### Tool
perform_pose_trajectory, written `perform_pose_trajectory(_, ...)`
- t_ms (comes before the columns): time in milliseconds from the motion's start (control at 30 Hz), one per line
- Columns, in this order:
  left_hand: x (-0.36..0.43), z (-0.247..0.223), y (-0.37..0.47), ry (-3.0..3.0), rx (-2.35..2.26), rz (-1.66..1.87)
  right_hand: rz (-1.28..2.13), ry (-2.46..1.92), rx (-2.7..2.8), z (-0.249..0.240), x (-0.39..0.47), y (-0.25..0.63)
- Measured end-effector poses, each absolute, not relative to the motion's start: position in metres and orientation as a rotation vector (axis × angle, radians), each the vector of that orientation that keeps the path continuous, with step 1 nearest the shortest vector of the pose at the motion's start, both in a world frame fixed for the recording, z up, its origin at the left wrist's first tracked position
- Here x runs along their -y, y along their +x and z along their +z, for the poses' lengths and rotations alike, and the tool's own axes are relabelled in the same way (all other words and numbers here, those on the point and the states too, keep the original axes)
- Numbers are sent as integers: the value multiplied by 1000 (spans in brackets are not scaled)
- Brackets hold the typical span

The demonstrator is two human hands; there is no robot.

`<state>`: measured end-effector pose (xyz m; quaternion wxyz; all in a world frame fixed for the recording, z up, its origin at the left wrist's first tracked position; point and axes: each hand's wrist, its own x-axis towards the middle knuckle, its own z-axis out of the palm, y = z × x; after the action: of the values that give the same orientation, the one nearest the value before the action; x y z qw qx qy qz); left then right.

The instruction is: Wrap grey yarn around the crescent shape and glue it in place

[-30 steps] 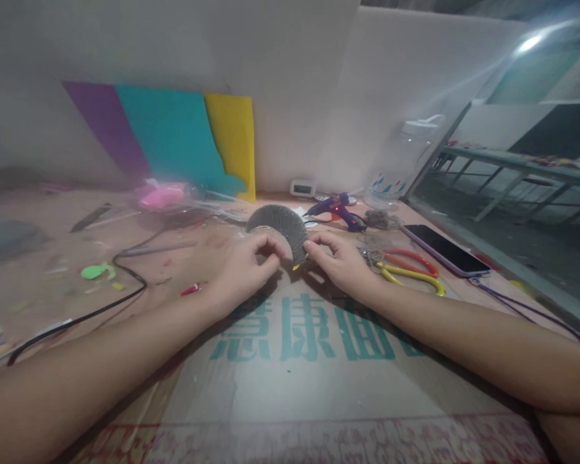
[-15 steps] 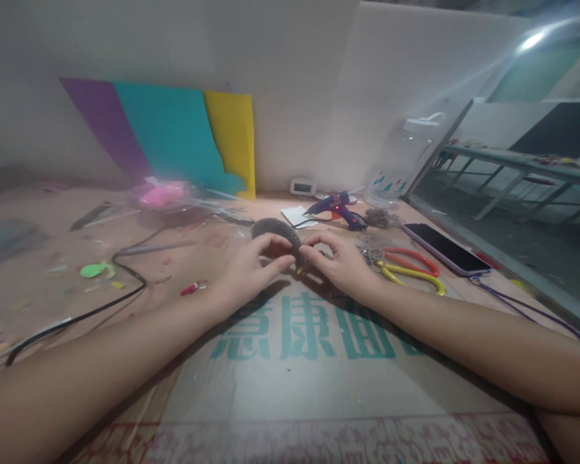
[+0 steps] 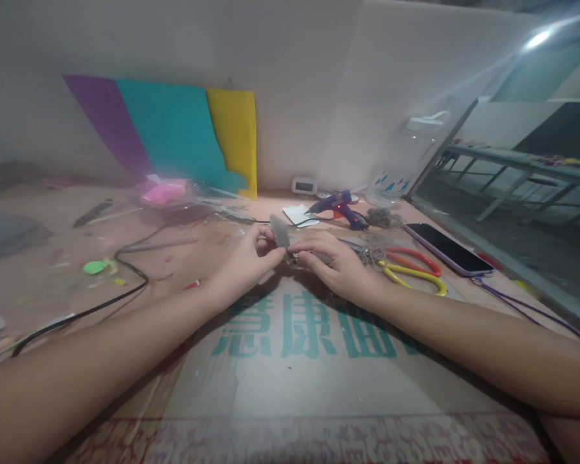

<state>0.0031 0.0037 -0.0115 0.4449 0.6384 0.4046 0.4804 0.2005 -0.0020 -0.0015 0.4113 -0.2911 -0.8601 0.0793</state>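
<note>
While left hand (image 3: 241, 261) holds grey piece (image 3: 280, 231) (tilted) | right hand (image 3: 332, 261) likewise

2 bare forearms (image 3: 125, 345), bare fingers (image 3: 313, 244).

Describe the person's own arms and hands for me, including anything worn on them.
The left hand and right hand are ungloved. The left forearm and right forearm show no sleeves, watch or bracelet. Fingernail details are too small to tell.
</note>
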Motion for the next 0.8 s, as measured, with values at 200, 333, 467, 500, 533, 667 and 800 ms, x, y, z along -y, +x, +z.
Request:
perform_pose_trajectory(200, 0, -8, 2, 1613, -975, 1204, 249, -736, 2210, 0, 7, 200)
perform_pose_trajectory(333, 1, -7, 3, 1748, -928, 1160, 314, -874, 2147, 2, 9, 200)
perform_pose_trajectory(467, 0, -8, 2, 1720, -968, 1063, 356, -913, 2132, 4, 8, 199)
perform_pose_trajectory(500, 0, -8, 2, 1714, -985, 1046, 365, -911, 2131, 3, 8, 199)
perform_pose_trajectory(533, 0, -8, 2, 1716, -1003, 1039, 375, -910, 2127, 3, 7, 200)
perform_pose_trajectory(667, 0, -8, 0, 1749, -1045, 1103, 426, -929, 2101, -1, 5, 200)
perform_pose_trajectory(800, -2, -9, 0, 1752, -1041, 1144, 479, -948, 2076, -3, 2, 200)
